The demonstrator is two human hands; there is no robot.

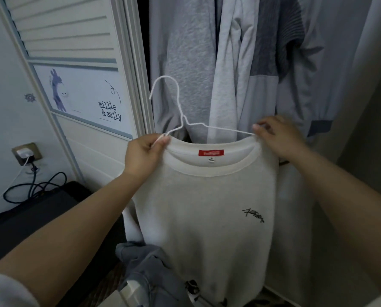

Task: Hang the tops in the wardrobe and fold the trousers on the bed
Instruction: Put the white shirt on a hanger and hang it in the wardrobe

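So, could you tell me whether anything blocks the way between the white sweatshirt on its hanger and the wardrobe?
No solid obstacle shows. The sweatshirt on its hanger already faces the open wardrobe, but grey hanging clothes crowd it; the rail is out of view.

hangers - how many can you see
1: a white wire hanger in the cream sweatshirt's neck, held at both ends. Hangers of the grey garments behind are out of view.

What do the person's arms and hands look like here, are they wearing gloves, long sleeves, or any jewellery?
Both forearms are bare from elbow to wrist. The left hand and right hand wear no gloves, and no rings, watch or bracelets show. The only clothing visible is a bit of pale grey-white sleeve at the lower left corner, high on the left arm.
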